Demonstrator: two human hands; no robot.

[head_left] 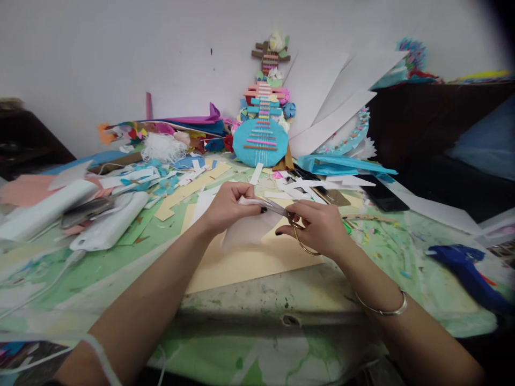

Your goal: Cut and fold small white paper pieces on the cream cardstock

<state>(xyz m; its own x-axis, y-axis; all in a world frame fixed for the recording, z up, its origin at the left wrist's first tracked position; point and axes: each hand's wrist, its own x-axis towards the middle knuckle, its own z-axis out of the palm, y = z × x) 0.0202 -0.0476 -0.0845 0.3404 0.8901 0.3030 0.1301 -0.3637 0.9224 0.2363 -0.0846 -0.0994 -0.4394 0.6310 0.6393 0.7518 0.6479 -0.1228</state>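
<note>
Left hand pinches the white paper, right hand grips the scissors at its top edge; cut apparently barely begun.

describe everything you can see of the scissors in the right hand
The scissors are small, with slim silvery blades and thin gold-coloured loop handles, metal by the look. The right hand grips them, one loop showing below it. They lie nearly level above the table, blades pointing to the person's left and meeting the top edge of the white paper pinched by the left hand. How far the blades are open is unclear.
</note>
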